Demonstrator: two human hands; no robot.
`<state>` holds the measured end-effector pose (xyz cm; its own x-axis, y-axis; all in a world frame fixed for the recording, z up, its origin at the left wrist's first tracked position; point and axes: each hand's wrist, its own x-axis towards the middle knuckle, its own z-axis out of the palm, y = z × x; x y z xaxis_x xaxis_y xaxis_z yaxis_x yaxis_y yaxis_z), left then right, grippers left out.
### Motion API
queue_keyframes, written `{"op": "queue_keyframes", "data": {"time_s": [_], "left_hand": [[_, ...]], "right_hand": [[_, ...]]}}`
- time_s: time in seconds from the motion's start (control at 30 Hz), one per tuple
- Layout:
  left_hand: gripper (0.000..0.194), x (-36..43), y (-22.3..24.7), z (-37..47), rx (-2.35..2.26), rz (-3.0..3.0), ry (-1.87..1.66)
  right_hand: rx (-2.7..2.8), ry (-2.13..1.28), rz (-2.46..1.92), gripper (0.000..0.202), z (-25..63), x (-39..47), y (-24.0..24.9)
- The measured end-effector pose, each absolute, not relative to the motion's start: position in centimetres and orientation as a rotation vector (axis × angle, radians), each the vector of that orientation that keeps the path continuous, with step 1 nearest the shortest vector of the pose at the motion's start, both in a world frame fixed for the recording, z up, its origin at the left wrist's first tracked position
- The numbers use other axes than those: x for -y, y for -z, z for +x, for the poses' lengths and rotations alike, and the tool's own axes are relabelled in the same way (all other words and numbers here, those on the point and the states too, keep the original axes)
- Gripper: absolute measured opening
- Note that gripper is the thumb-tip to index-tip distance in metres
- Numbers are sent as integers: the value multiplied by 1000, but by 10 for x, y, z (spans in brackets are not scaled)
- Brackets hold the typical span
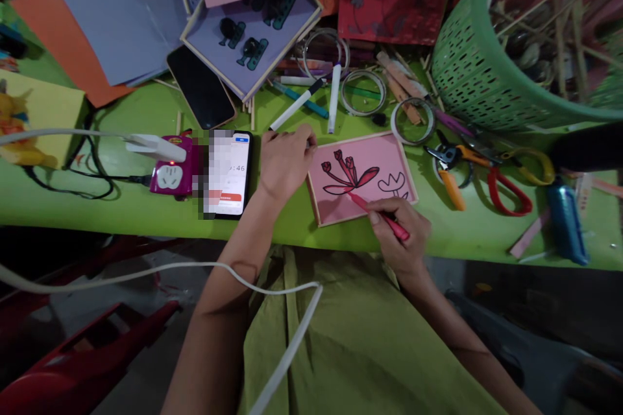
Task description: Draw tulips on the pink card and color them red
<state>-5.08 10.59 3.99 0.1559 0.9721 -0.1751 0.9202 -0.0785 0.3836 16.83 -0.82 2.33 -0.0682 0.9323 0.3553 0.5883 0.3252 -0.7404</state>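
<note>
A red marker (399, 229) is gripped in my right hand (402, 233), its tip on a drawn leaf at the lower middle of a pink picture board (335, 207). The board has a thin light wooden edge and lies slightly turned on the table. Black outlines on it show a plant with red-coloured buds and leaves, and an uncoloured flower to the right. My left hand (285, 162) rests beside the board's upper left corner, fingers curled, fingertips close to its edge. Whether they pinch anything is hidden.
Left of my left hand are a lit phone (231, 175) and a magenta power socket (170, 168). Behind lie a dark phone (202, 87), white markers (334, 97), tape rolls (413, 122) and a purple board (209, 29). Right: pliers (450, 175), red-handled scissors (509, 191), a green basket (467, 78).
</note>
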Motion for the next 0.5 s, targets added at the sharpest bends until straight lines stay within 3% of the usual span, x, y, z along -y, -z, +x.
{"op": "queue_keyframes", "data": {"time_s": [0.5], "left_hand": [[18,-106,-41,-51,-1801,2018,-193]], "right_hand": [[1758,-533,-1369,13,170,9,-22]]}}
